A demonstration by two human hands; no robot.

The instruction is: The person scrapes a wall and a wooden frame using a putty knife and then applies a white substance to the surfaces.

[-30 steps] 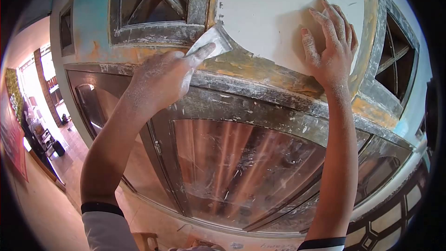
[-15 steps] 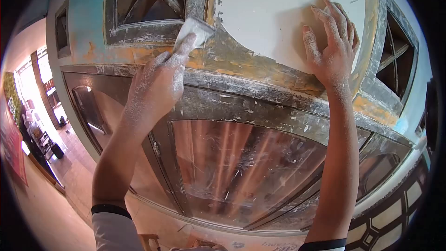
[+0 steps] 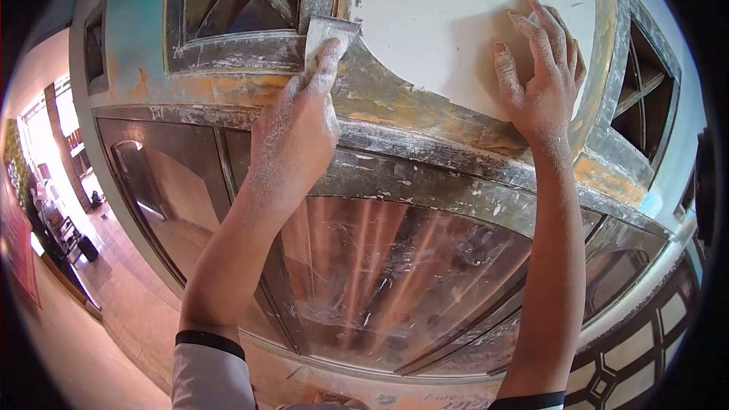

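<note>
My left hand (image 3: 298,125), dusted with white powder, is closed around a putty knife (image 3: 322,32) with its index finger laid along the blade. The blade's wide edge rests at the left border of a white panel (image 3: 425,23), beside a worn wooden vent frame (image 3: 235,52). Its handle is hidden in my fist. My right hand (image 3: 545,72) lies against the lower right of the white panel, fingers spread, holding nothing. Between the hands runs a strip of bare, scraped wall (image 3: 410,100) with grey and orange patches.
Below the hands, a paint-spotted wooden ledge (image 3: 425,144) crosses above a glazed panel (image 3: 402,273) with reflections. Another crossed-bar vent (image 3: 642,95) is at the right. A bright doorway (image 3: 57,144) opens at the far left; dark-framed panelling (image 3: 638,349) shows at the lower right.
My left hand and the putty knife have shifted right and slightly up, the blade turning more upright. My right hand stays on the white panel.
</note>
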